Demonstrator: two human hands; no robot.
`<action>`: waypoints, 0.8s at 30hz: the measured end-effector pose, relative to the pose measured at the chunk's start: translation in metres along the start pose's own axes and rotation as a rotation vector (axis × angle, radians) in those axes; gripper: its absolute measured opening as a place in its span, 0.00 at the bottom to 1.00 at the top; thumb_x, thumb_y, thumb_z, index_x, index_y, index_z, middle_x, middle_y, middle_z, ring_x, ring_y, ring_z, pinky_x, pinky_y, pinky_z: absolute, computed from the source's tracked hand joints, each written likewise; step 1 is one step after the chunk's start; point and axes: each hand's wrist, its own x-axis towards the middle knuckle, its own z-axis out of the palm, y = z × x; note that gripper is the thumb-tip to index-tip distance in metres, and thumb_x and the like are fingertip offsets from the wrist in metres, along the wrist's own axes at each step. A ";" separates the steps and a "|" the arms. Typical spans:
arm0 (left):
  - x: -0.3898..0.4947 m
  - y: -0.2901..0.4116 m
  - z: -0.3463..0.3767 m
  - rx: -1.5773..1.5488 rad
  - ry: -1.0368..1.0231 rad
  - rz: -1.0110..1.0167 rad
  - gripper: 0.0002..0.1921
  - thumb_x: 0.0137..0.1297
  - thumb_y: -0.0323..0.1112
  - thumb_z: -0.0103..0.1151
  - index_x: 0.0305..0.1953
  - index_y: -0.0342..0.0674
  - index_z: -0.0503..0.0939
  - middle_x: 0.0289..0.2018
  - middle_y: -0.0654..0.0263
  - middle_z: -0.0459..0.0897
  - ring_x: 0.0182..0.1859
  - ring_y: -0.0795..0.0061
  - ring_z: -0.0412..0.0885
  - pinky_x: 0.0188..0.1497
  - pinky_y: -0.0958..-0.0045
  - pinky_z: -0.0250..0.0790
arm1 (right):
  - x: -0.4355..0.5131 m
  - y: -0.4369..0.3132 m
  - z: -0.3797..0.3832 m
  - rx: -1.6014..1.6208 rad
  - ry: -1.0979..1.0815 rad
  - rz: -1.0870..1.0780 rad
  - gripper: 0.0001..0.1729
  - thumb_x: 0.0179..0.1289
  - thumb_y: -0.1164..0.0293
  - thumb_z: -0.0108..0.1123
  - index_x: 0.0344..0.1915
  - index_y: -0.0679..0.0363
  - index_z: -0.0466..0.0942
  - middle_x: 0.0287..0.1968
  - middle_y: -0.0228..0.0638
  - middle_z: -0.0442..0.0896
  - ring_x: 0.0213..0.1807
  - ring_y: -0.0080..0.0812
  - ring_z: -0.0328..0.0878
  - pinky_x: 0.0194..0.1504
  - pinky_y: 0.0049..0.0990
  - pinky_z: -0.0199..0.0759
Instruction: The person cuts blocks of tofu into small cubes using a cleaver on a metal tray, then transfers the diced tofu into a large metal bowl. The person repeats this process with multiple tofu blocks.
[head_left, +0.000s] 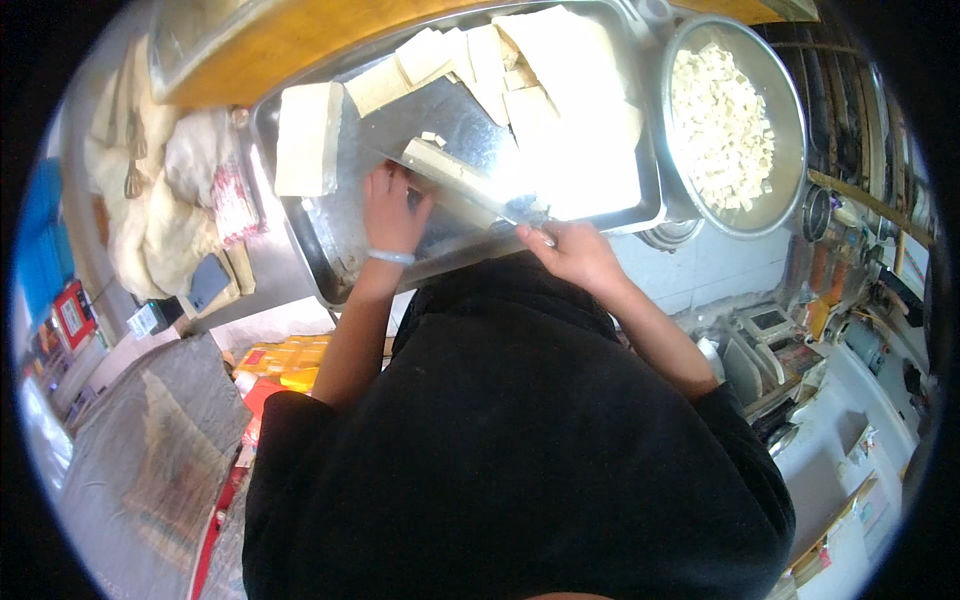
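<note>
My right hand (574, 251) grips the handle of a long knife (510, 219), its blade slanting up to the left. Along the blade's far side lies a narrow strip of tofu (450, 166), with small cut bits (433, 139) by its upper end. My left hand (394, 206), a pale bangle at its wrist, has bent fingers beside the blade's far end; whether they grip anything is hidden. All this is over a steel tray (319, 262). A thick tofu block (306, 139) sits at the tray's left, and several slabs (525, 90) overlap at the back and right, partly washed out by glare.
A metal bowl (795, 150) of tofu cubes (720, 127) stands right of the tray. Beyond the tray runs a yellow-orange edge (300, 52). Plastic bags (161, 240) and a dark phone-like slab (208, 283) lie to the left. A grey cover (150, 465) spreads at lower left.
</note>
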 end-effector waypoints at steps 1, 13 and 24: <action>0.000 0.000 0.001 -0.023 0.017 0.016 0.24 0.53 0.36 0.66 0.51 0.34 0.74 0.54 0.50 0.71 0.55 0.48 0.68 0.58 0.57 0.62 | 0.000 0.001 0.001 -0.008 0.004 0.000 0.45 0.63 0.33 0.40 0.34 0.68 0.82 0.28 0.55 0.82 0.36 0.54 0.81 0.40 0.43 0.74; 0.005 0.000 0.008 -0.162 0.083 0.028 0.22 0.54 0.36 0.67 0.49 0.36 0.76 0.52 0.54 0.72 0.53 0.52 0.69 0.57 0.60 0.64 | 0.068 0.016 0.042 -0.078 0.038 0.053 0.46 0.62 0.30 0.36 0.35 0.63 0.84 0.28 0.51 0.83 0.35 0.49 0.82 0.40 0.41 0.75; -0.012 -0.002 0.008 -0.155 0.202 -0.048 0.21 0.54 0.32 0.64 0.50 0.36 0.74 0.53 0.52 0.72 0.55 0.52 0.71 0.58 0.60 0.64 | 0.011 0.002 0.001 -0.036 0.023 -0.028 0.48 0.62 0.30 0.37 0.33 0.68 0.83 0.26 0.55 0.81 0.34 0.51 0.82 0.39 0.42 0.74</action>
